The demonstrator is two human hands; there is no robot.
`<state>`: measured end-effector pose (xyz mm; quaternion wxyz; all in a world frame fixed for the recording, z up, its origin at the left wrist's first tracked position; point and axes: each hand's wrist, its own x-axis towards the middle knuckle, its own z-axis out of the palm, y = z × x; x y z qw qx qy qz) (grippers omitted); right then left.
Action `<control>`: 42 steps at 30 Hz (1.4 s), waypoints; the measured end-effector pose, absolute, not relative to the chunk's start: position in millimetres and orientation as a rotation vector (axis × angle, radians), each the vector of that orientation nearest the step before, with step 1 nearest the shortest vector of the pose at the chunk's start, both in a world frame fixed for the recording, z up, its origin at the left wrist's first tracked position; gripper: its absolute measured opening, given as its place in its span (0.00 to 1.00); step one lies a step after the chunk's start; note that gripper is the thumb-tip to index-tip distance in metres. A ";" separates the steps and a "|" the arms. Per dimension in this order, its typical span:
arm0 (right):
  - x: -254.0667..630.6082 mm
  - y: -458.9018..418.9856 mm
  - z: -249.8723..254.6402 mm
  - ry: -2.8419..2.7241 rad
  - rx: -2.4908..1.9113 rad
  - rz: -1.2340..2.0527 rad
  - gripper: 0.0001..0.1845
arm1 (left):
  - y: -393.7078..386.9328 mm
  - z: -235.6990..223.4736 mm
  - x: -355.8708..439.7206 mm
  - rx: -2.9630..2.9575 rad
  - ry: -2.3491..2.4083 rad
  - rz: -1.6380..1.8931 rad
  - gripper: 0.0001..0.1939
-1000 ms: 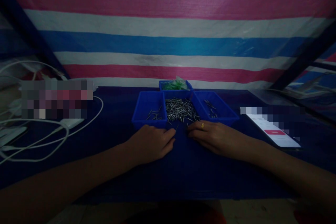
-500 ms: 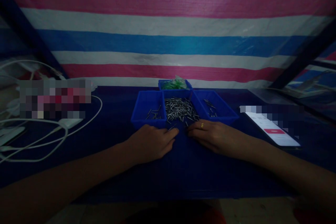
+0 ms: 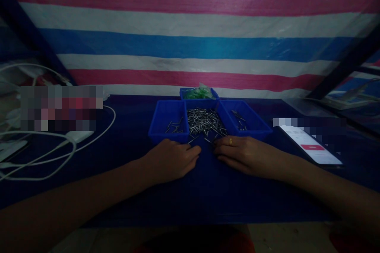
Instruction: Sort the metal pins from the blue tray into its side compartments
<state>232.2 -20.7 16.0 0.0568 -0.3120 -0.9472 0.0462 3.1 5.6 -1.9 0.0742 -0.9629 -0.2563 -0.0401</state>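
A heap of thin silver metal pins (image 3: 204,120) spreads on the table between two blue bins. Just in front of the left bin (image 3: 152,122), my left hand (image 3: 172,160) has its fingers curled in a pinch, and a single pin (image 3: 193,140) shows at its fingertips. My right hand (image 3: 242,154), wearing a ring, rests before the right bin (image 3: 255,120) with bent fingers pressed together. Another pin (image 3: 208,140) sticks out leftward from its fingertips. Both bins contain several pins. The undersides of both hands are hidden.
Behind the heap stands a third blue bin (image 3: 182,94) with green plastic packets (image 3: 197,93). A lit phone (image 3: 311,146) lies at the right. White cables (image 3: 74,152) loop over the left of the blue table (image 3: 204,197). A striped sheet (image 3: 204,47) hangs at the back.
The pin at my right fingertips now points out further left, and the right fingers have shifted slightly. My left hand stays almost in place. The view has tilted a little.
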 end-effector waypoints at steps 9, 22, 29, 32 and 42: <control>230.8 -21.8 15.7 -2.838 -0.929 0.161 0.11 | 5.0 -1.8 3.2 -2.888 -0.758 -0.141 0.10; 232.6 -20.1 13.6 -2.835 -1.004 0.148 0.14 | 5.5 -0.3 4.9 -2.882 -0.783 -0.094 0.09; 230.7 -21.0 12.6 -2.833 -0.951 0.062 0.16 | 4.5 -0.2 4.7 -2.868 -0.784 -0.101 0.08; 229.5 -20.6 11.2 -2.837 -0.933 0.060 0.15 | 3.8 -0.1 4.8 -2.854 -0.781 -0.097 0.08; 229.4 -20.6 10.7 -2.849 -0.947 0.065 0.17 | 6.0 -2.8 3.6 -2.852 -0.758 -0.175 0.14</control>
